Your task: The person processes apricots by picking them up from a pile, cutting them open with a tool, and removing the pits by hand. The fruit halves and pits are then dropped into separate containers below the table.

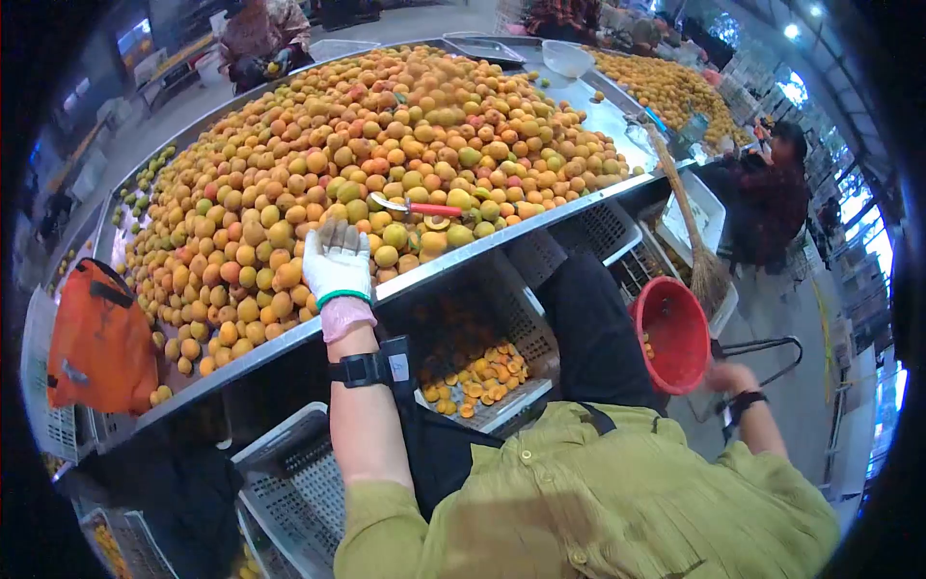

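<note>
My left hand (339,259), in a white glove with a green cuff, lies on the near edge of a large heap of apricots (275,207), its fingers stretched out and holding nothing visible. Just beyond it, a curved knife with a red handle (432,209) rests on the fruit. A cut apricot (436,223) sits beside the handle. At my right side, my right hand (730,377) is bare and slightly blurred, gripping the rim of a red bucket (666,338). The bucket tilts toward me beside my leg, with a few orange pieces inside. Its wall partly hides my fingers.
Below the metal table edge (463,259), a crate holds apricot halves (487,381). An orange bag (101,338) hangs at the left. A broom (709,275) leans at the right, near a metal-framed stool (762,345). Another person (776,198) sits farther right.
</note>
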Tool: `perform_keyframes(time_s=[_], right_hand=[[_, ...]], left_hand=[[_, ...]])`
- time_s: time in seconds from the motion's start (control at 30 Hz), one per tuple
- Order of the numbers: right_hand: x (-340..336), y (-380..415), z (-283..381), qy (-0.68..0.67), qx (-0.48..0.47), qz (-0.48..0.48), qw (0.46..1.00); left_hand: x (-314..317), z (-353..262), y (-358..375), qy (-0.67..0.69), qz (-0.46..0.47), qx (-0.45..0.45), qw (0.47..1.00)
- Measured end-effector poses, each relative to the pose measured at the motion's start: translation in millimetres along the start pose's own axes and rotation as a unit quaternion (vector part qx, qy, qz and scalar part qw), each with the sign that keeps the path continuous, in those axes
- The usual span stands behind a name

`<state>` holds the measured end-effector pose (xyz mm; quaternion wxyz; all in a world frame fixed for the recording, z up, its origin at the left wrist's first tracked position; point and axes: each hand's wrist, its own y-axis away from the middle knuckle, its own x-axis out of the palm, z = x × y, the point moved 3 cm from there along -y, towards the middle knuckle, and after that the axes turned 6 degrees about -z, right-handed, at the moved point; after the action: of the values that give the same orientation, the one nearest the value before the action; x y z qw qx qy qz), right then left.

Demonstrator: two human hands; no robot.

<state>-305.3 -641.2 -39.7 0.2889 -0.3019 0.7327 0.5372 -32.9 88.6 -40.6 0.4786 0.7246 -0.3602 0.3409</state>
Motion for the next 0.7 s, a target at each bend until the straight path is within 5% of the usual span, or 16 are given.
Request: perform_keyframes(time_s=[0.03,0.07,0.1,0.13,0.17,0.27,0.33,0.37,0.4,0.43,0.47,0.53,0.6,0.63,0.7], right_hand=[[29.2,6.7,-3.3,0.136,0.049,0.1,0.984],[28.5,9.5,14.1,0.138,0.047,0.101,0.984],[2.3,15.2,61.7,-0.123,0.046,-0.031,0.991],[-28.9,30.3,105.3,-0.376,0.044,-0.156,0.912],[-74.7,49.3,143.7,-0.346,-0.056,-0.028,0.936],[-128.3,33.1,149.9,-0.33,-0.114,-0.061,0.935],[-166.4,32.6,165.1,-0.613,-0.105,-0.102,0.776],[-174.7,21.8,169.1,-0.751,-0.145,-0.045,0.643],[-182.7,7.0,168.0,-0.749,-0.148,-0.041,0.644],[-188.2,-12.3,163.4,-0.378,-0.09,-0.082,0.918],[-200.4,-34.9,163.3,0.077,-0.018,-0.111,0.991],[-238.6,-70.7,183.4,-0.043,-0.074,-0.438,0.895],[-268.1,-133.0,219.6,-0.394,-0.185,-0.44,0.786],[-290.6,-127.8,266.1,-0.345,-0.199,-0.405,0.823],[-318.5,-110.1,362.7,-0.25,-0.313,-0.45,0.798]], left_hand=[[-2.2,-4.6,1.0,-0.012,-0.002,0.013,1.0],[-5.5,-9.8,2.6,-0.025,-0.006,0.027,0.999],[-8.1,-16.7,3.0,-0.016,-0.005,0.025,1.0],[-12.1,-23.9,3.2,-0.016,-0.009,0.029,0.999],[-14.4,-30.9,3.5,-0.002,0.005,0.034,0.999],[-13.5,-48.4,5.5,0.025,0.019,0.04,0.999],[-18.1,-57.4,4.0,0.05,0.018,0.038,0.998],[-21.7,-62.0,2.7,0.053,0.014,0.042,0.998],[-22.5,-66.3,1.6,0.062,0.031,0.041,0.997],[-22.8,-70.3,0.6,0.071,0.048,0.039,0.996],[-22.2,-76.8,0.1,0.08,0.066,0.042,0.994],[-22.0,-85.8,0.8,0.086,0.05,0.055,0.994],[-27.1,-92.7,0.5,0.118,0.055,0.065,0.989],[-30.6,-95.6,-3.3,0.105,0.081,0.064,0.989],[-36.3,-99.5,-7.5,0.116,0.085,0.067,0.987]])
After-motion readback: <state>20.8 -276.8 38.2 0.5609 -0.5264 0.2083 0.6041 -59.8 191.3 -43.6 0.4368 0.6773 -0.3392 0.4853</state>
